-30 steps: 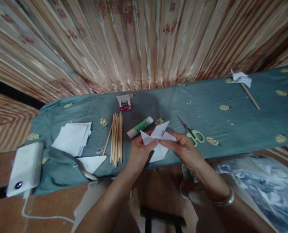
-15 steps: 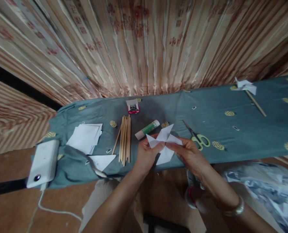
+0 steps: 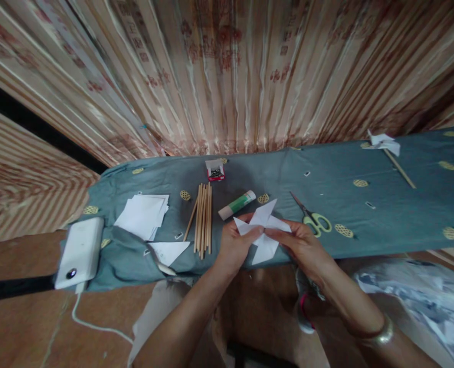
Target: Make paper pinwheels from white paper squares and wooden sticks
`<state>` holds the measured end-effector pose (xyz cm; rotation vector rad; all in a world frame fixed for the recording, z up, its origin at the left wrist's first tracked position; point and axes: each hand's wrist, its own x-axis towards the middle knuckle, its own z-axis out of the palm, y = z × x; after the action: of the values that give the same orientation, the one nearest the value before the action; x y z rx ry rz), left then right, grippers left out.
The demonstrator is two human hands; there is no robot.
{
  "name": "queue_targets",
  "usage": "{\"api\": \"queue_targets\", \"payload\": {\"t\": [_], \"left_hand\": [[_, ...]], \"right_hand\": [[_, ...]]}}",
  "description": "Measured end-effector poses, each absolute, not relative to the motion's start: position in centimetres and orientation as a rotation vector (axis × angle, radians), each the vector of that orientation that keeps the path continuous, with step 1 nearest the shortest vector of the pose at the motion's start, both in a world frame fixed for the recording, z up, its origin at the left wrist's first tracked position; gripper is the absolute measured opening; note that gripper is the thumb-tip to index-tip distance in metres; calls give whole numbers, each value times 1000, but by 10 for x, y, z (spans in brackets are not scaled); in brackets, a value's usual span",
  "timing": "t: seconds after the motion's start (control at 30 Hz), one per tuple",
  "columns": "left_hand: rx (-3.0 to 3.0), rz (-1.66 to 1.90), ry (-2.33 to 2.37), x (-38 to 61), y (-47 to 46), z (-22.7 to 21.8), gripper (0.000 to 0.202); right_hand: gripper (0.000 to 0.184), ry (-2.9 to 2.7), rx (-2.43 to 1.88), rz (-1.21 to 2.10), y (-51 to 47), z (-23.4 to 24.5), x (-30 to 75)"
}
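Between both hands I hold a white paper pinwheel (image 3: 265, 250) with folded, pointed blades, over the front edge of the table. My left hand (image 3: 237, 243) grips its left side, the thumb pressed near the centre. On the other side my right hand (image 3: 301, 241) pinches it, with that thumb also at the middle. What lies under the thumbs is hidden. Just beyond the pinwheel lies a glue stick (image 3: 237, 204) with a green label. Scissors (image 3: 313, 217) with yellow-green handles rest beside my right hand.
Left of my hands lie several wooden sticks (image 3: 202, 220), a paper stack (image 3: 142, 214) and a paper triangle (image 3: 171, 251). Behind the sticks stands an open red box (image 3: 215, 171) of small metal pieces. A pinwheel on a stick (image 3: 399, 166) lies far right. A white power bank (image 3: 79, 253) sits at the left edge.
The view has shifted slightly, so the things on the table's left appear further right. Both hands keep hold of the pinwheel, which has barely moved.
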<state>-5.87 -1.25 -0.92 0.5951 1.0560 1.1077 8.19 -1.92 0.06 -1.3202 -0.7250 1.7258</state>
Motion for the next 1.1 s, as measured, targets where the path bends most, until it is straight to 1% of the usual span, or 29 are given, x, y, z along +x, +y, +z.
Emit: {"api": "queue_targets", "payload": {"t": [0.1, 0.27, 0.4, 0.47, 0.5, 0.57, 0.6, 0.63, 0.77, 0.87, 1.1], "left_hand": [[608, 1105, 1023, -59, -14, -9, 39], [684, 1130, 991, -64, -14, -10, 44], [823, 1189, 983, -80, -5, -12, 45], [926, 1247, 1051, -92, 3, -15, 47], [991, 1272, 1116, -98, 8, -17, 47], [1223, 1286, 1279, -112, 18, -21, 33], [1390, 1270, 1379, -118, 23, -23, 25], [1554, 1226, 1466, -124, 27, -25, 21], [1936, 987, 1751, -137, 41, -31, 18], [2058, 847, 1845, -140, 47, -35, 19], [2151, 749, 1957, -148, 58, -41, 18]], "right_hand": [[32, -751, -1324, 1724, -21, 1, 81], [36, -785, -1352, 1705, -22, 6, 79], [33, -779, -1394, 1646, -20, 14, 80], [31, -767, -1404, 1620, -19, 17, 82], [31, -763, -1406, 1612, -18, 18, 82], [32, -767, -1405, 1599, -17, 19, 84], [32, -773, -1400, 1593, -17, 20, 85], [32, -779, -1391, 1585, -16, 20, 85], [28, -812, -1341, 1564, -14, 21, 88], [29, -842, -1310, 1567, -12, 21, 90], [33, -829, -1277, 1604, -13, 21, 92]]}}
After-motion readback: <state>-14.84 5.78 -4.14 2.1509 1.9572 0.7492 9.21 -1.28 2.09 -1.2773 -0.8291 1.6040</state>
